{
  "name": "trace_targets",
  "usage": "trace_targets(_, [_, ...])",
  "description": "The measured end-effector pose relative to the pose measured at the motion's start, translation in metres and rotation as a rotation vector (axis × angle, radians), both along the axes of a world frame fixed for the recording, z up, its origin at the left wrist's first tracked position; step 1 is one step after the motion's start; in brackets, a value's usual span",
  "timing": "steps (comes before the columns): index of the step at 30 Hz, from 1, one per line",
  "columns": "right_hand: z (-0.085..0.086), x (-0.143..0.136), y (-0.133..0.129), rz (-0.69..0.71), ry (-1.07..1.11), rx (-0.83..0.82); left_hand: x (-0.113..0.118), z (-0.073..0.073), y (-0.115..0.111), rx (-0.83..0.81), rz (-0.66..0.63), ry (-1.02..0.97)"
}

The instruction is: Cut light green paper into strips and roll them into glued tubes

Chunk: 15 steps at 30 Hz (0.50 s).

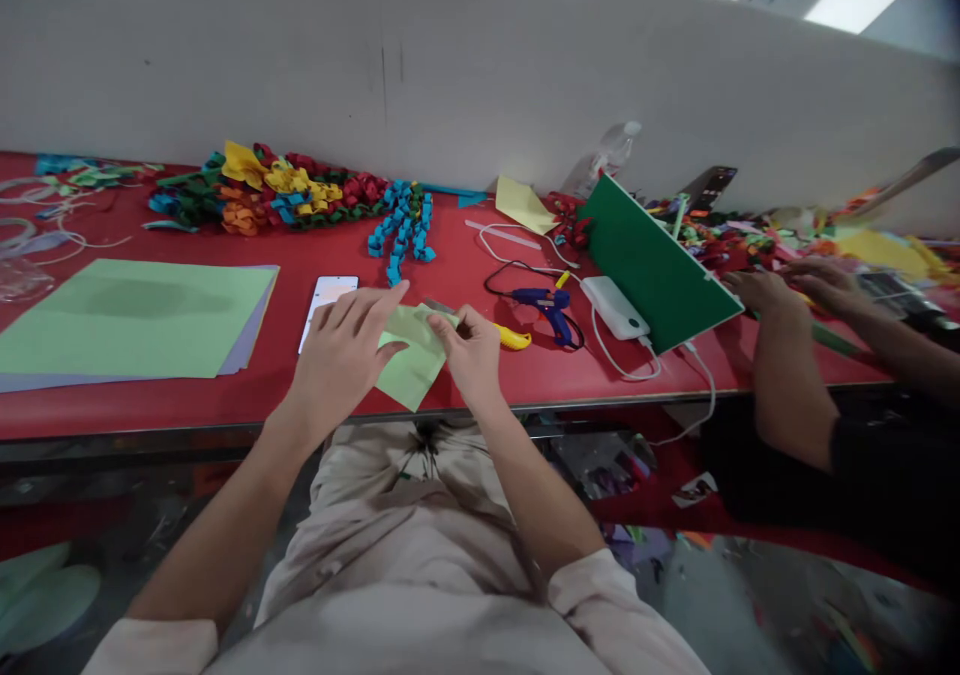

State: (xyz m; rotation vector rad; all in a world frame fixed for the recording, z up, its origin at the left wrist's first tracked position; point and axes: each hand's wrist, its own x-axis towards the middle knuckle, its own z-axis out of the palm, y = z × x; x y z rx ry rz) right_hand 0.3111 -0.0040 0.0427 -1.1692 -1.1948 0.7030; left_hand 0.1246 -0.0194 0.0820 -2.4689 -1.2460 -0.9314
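A light green sheet of paper [414,367], small and creased, is in front of me near the table's front edge. My right hand [474,353] pinches its upper right corner between thumb and fingers. At the sheet's left side, my left hand [346,340] has its fingers stretched out and its thumb apart. I cannot tell whether the left thumb presses on the paper. A yellow utility knife [514,337] pokes out from behind my right hand. Beyond my left hand lies a phone [330,293] with a lit screen, partly covered by the fingers.
Green sheets [135,315] are stacked at left on the red table. Colourful paper flowers [285,190] and blue paper chains [401,225] lie behind. To the right are a blue glue gun [547,302], a white power bank [613,307], a green board [652,265] and a co-worker's hands [795,290].
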Motion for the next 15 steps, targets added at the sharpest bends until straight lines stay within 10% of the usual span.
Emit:
trace_targets(5, [-0.004, 0.041, -0.012, 0.163, -0.371, 0.118, -0.001, 0.002, 0.021, -0.086, -0.044, 0.114])
trace_targets(10, [-0.021, 0.090, -0.009, -0.041, -1.056, -0.044, -0.020, 0.006, 0.032, -0.278, -0.098, 0.037])
trace_targets(15, [-0.032, 0.099, -0.010, -0.105, -1.104, -0.059, -0.034, 0.007, 0.041, -0.427, -0.124, -0.061])
